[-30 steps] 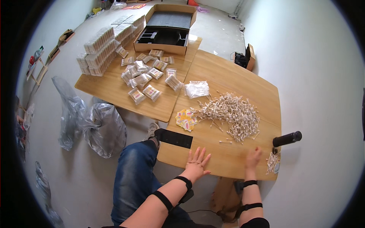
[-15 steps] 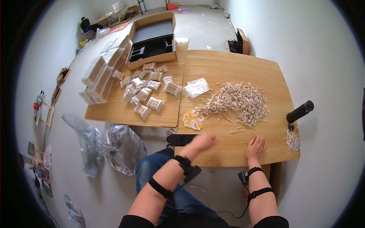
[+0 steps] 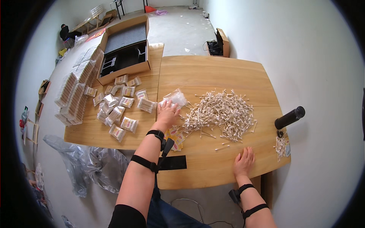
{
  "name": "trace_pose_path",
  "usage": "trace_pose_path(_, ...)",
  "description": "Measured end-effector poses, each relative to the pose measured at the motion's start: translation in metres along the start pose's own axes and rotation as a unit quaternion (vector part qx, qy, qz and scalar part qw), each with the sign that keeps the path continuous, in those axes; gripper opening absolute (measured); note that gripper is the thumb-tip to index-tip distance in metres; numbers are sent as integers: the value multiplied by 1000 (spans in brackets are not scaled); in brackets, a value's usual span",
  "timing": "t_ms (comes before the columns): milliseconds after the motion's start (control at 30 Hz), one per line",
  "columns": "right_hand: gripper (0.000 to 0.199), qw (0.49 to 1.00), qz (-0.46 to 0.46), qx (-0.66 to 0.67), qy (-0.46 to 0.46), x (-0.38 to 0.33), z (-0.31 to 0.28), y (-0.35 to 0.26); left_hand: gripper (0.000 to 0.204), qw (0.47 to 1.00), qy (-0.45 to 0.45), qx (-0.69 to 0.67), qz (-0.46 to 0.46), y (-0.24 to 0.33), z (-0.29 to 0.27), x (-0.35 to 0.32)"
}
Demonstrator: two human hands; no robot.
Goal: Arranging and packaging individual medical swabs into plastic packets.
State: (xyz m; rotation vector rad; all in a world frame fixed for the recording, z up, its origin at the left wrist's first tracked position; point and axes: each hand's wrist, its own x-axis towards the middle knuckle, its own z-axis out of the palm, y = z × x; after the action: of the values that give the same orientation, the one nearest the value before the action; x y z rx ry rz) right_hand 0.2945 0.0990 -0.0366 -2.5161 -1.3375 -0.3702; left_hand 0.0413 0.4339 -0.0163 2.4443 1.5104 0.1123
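My left hand (image 3: 167, 114) reaches forward and lies with fingers spread on a stack of clear plastic bags (image 3: 178, 97). Its fingertips cover part of the stack; I see no bag lifted. Just below that wrist lie yellow and white paper cards (image 3: 175, 137), partly hidden by the forearm. To the right is a large loose pile of cotton swabs (image 3: 224, 114), with a few stray swabs (image 3: 222, 148) in front. Near the table's front edge my right hand (image 3: 244, 162) rests on the wood, fingers extended and holding nothing.
Filled swab packets (image 3: 129, 124) are scattered on the left table, beside stacked packs (image 3: 70, 100) and an open cardboard box (image 3: 125, 70). A black cylinder (image 3: 289, 117) stands at the right edge near more swabs (image 3: 280, 146). Grey plastic bags (image 3: 102, 167) lie below left.
My left hand has moved from above the table's front edge forward and left onto the plastic bags, its fingers now spread. The right hand stays on the table. The whole view has shifted.
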Motion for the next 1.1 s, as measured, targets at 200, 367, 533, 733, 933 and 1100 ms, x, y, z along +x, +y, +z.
trace_pose_path(200, 43, 1000, -7, 19, 11, 0, -4, -5, 45, 981, 182, -52, 52, -6, 12, -9)
trace_pose_path(367, 44, 1000, -7, 8, 15, -6, 0, 3, 27, 890, 371, -240, 108, 24, -23, -81)
trace_pose_path(533, 41, 1000, 0, 25, 19, -2, 2, 1, 11, 758, 223, -612, -41, 54, -15, -195)
trace_pose_path(733, 37, 993, 5, 113, 23, 0, 9, 19, 34, 638, 27, -767, -64, 76, 10, -293)
trace_pose_path(933, 30, 715, 72, 631, -293, -78, -40, -48, 33, 637, -81, -764, -63, 59, 29, -334)
trace_pose_path(1100, 20, 638, 70, 646, -413, -120, -91, -107, 33, 647, -154, -744, -63, 56, 36, -345)
